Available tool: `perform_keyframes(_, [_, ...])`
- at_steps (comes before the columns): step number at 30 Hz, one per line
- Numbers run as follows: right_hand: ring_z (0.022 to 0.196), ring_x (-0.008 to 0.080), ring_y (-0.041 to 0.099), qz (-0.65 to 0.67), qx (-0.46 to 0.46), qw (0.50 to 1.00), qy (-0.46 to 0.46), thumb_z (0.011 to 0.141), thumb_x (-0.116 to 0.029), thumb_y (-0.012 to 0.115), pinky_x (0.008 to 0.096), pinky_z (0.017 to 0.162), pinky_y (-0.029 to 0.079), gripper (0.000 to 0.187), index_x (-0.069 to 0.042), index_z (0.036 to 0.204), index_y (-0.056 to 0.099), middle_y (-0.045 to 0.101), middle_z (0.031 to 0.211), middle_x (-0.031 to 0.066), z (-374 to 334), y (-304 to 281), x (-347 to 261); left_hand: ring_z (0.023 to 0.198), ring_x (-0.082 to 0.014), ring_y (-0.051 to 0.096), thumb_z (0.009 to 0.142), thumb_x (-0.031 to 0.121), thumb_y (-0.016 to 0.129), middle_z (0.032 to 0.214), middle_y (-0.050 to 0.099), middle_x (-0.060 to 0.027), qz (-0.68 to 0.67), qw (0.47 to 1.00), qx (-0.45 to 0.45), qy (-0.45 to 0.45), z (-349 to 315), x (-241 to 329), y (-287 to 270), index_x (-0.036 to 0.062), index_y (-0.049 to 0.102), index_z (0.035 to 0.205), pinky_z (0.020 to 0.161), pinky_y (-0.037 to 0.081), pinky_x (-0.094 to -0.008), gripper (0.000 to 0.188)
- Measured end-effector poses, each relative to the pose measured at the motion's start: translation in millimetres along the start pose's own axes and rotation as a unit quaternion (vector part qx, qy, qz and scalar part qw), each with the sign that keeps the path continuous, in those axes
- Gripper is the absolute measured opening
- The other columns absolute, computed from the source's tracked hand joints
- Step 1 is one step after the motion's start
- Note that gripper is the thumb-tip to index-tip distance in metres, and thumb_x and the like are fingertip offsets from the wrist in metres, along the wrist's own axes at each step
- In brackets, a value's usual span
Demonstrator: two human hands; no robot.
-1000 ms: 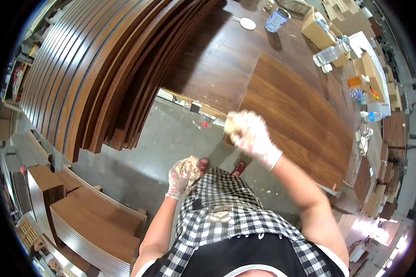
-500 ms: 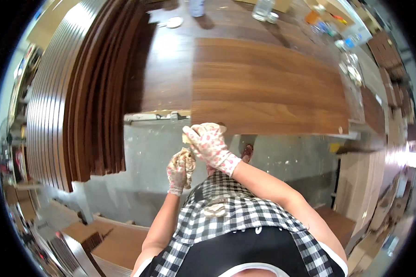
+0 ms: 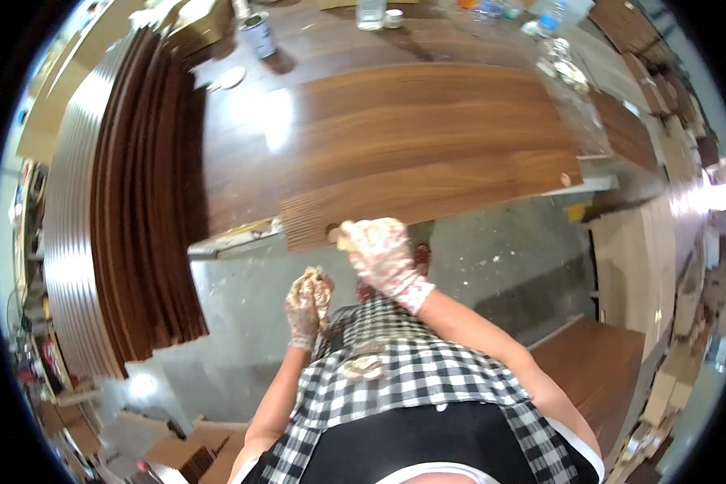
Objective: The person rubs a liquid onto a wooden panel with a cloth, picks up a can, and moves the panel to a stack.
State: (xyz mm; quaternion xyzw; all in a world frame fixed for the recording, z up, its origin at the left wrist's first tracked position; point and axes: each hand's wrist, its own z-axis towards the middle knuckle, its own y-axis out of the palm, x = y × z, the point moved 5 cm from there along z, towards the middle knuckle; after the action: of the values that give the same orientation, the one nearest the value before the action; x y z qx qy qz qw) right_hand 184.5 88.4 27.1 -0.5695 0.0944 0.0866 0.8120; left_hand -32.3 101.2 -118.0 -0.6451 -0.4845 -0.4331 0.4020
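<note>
Gloved right hand now presses a small wooden dowel into the near edge of the brown panel, having swung in from the side; left hand clutches more dowels near the chest.

packages: labelled metal tin far left on bench | clear plastic bottle far right
</note>
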Motion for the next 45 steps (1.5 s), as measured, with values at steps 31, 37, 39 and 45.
perform_keyframes(31, [0.112,0.0322,0.058,0.015,0.211,0.900,0.380,0.084,-0.031,0.072,0.0435,0.096,0.044,0.047,-0.005,0.120,0.058,0.062,0.121,0.0147,-130,-184,370,0.107,-0.0257,0.058,0.090,0.005,0.055,0.118,0.060,-0.0129,0.257,0.911,-0.026,0.322,-3,182,115,0.0039,0.058,0.123,0.095,0.046,-0.0381,0.033])
perform_keyframes(37, [0.113,0.0338,0.056,-0.124,0.213,0.943,0.222,0.087,-0.032,0.065,0.0482,0.093,0.044,0.044,-0.011,0.124,0.056,0.060,0.121,0.0136,16,-188,440,0.110,-0.0350,0.053,0.078,0.010,0.067,0.121,0.059,-0.0137,0.495,0.797,0.045,0.342,-21,168,116,0.0095,0.060,0.124,0.098,0.040,-0.0453,0.046])
perform_keyframes(39, [0.113,0.0311,0.056,-0.089,0.141,0.956,0.241,0.085,-0.033,0.065,0.0467,0.093,0.045,0.043,-0.017,0.125,0.057,0.060,0.121,0.0106,54,-193,448,0.111,-0.0351,0.053,0.079,0.010,0.066,0.122,0.059,-0.0134,0.486,0.807,0.057,0.330,-31,164,111,0.0098,0.060,0.123,0.098,0.040,-0.0455,0.045])
perform_keyframes(45, [0.116,0.0296,0.056,-0.132,0.046,0.946,0.293,0.084,-0.036,0.062,0.0449,0.096,0.045,0.044,-0.017,0.124,0.059,0.061,0.124,0.0096,69,-176,464,0.113,-0.0342,0.053,0.077,0.011,0.065,0.123,0.059,-0.0117,0.465,0.829,0.054,0.306,-53,163,123,0.0099,0.061,0.123,0.099,0.039,-0.0458,0.046])
